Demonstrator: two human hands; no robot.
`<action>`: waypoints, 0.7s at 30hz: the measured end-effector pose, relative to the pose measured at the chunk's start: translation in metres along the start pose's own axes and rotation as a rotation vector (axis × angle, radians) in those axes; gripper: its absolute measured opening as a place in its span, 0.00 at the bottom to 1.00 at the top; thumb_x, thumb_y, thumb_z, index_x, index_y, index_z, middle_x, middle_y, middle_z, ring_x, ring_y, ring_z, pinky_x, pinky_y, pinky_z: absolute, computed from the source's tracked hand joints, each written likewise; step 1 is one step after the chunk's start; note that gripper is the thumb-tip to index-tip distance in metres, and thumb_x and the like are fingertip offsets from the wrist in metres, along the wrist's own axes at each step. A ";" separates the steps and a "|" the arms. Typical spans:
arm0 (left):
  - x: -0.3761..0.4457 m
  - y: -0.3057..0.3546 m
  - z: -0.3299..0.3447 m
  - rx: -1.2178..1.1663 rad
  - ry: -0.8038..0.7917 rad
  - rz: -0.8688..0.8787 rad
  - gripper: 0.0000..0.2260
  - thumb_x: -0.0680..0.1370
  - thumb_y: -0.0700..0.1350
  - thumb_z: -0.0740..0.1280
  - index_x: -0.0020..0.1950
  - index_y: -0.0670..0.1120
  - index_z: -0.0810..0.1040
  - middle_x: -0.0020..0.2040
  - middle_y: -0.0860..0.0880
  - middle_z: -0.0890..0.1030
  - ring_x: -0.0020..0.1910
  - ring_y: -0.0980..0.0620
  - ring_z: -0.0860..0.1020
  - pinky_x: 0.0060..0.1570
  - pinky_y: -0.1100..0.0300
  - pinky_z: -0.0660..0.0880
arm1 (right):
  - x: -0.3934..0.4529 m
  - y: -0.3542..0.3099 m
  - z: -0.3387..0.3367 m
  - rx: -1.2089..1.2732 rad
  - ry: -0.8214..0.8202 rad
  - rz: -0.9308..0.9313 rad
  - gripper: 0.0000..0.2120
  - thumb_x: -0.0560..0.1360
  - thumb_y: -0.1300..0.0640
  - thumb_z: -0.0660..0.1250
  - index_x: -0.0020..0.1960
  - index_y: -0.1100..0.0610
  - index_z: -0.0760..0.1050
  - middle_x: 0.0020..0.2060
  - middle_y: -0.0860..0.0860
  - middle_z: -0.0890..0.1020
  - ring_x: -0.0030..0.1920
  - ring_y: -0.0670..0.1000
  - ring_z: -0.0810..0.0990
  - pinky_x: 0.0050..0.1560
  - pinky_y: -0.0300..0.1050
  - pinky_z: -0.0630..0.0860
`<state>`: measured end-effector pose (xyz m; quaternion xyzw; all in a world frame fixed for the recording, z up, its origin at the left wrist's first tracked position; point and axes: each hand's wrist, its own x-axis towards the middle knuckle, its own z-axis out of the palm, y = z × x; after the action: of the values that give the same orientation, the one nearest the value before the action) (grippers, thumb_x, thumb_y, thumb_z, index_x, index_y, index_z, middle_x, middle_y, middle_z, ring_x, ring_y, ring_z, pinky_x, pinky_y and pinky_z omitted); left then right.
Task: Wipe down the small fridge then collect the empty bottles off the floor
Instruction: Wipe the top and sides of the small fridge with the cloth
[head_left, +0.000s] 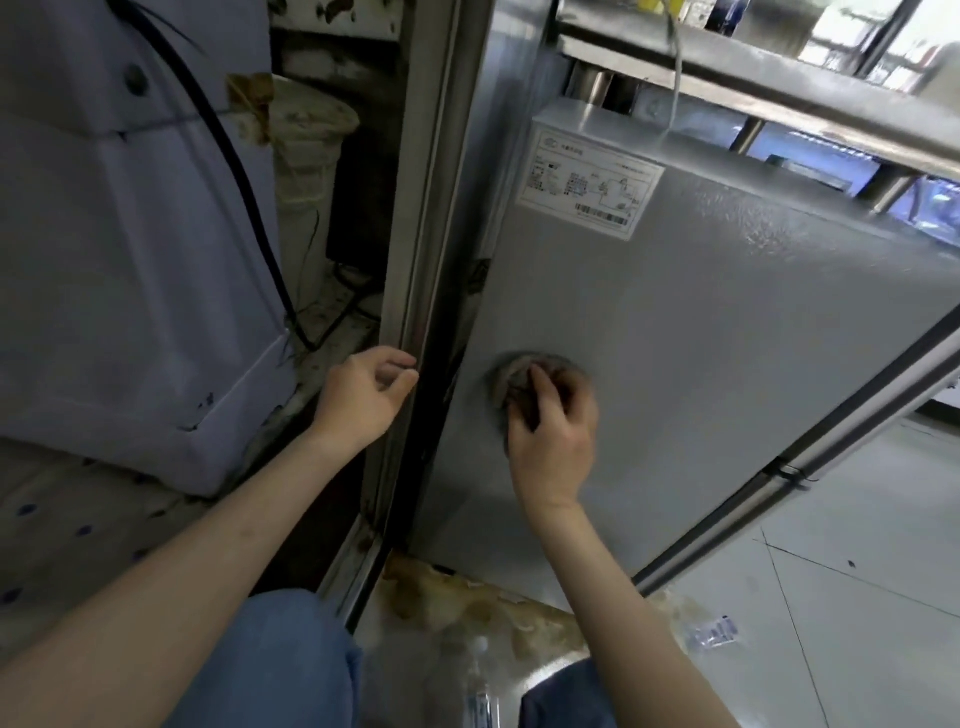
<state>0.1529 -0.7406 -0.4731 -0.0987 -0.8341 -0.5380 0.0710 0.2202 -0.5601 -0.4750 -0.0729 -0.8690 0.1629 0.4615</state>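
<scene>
1. Against the grey side panel of the small fridge (727, 322), low and toward its left edge, our right hand (553, 431) presses a wadded grey cloth (511, 382), fingers curled over it and gripping it.
2. Just left of that panel, our left hand (363, 397) sits beside the upright metal frame post (415, 249), fingers loosely curled with their tips at the post; it holds nothing.
3. Up near the panel's top left corner we see a white rating label (589, 184) with a barcode.
4. Down on the floor (857, 597), at the fridge's foot, a clear plastic bottle (478, 691) lies between our knees, and a crumpled one with a blue label (714, 634) lies just right of our right forearm.
5. Left of the post stands a pale appliance (130, 260) with a black cable (234, 171) running down it.
</scene>
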 end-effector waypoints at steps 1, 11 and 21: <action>0.000 -0.002 -0.001 0.007 -0.006 0.000 0.07 0.77 0.46 0.66 0.54 0.48 0.80 0.39 0.60 0.77 0.41 0.57 0.77 0.45 0.61 0.75 | -0.002 -0.002 0.006 -0.040 -0.014 -0.074 0.15 0.69 0.57 0.66 0.54 0.58 0.79 0.51 0.60 0.78 0.50 0.59 0.76 0.33 0.50 0.79; -0.009 -0.018 -0.010 0.051 -0.025 -0.067 0.08 0.78 0.48 0.65 0.56 0.49 0.78 0.43 0.55 0.78 0.46 0.52 0.79 0.49 0.57 0.76 | -0.040 0.006 0.038 -0.238 -0.258 -0.410 0.24 0.59 0.64 0.78 0.54 0.57 0.81 0.54 0.55 0.68 0.47 0.57 0.68 0.29 0.46 0.77; -0.013 -0.024 -0.009 0.090 -0.028 -0.096 0.10 0.78 0.47 0.65 0.57 0.47 0.78 0.44 0.54 0.78 0.45 0.53 0.76 0.45 0.62 0.71 | 0.012 -0.025 0.025 -0.131 0.085 -0.344 0.16 0.70 0.68 0.66 0.57 0.59 0.80 0.56 0.55 0.71 0.48 0.58 0.68 0.46 0.52 0.77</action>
<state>0.1596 -0.7596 -0.4939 -0.0629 -0.8622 -0.5012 0.0380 0.1934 -0.5855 -0.4702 0.0401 -0.8570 0.0215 0.5133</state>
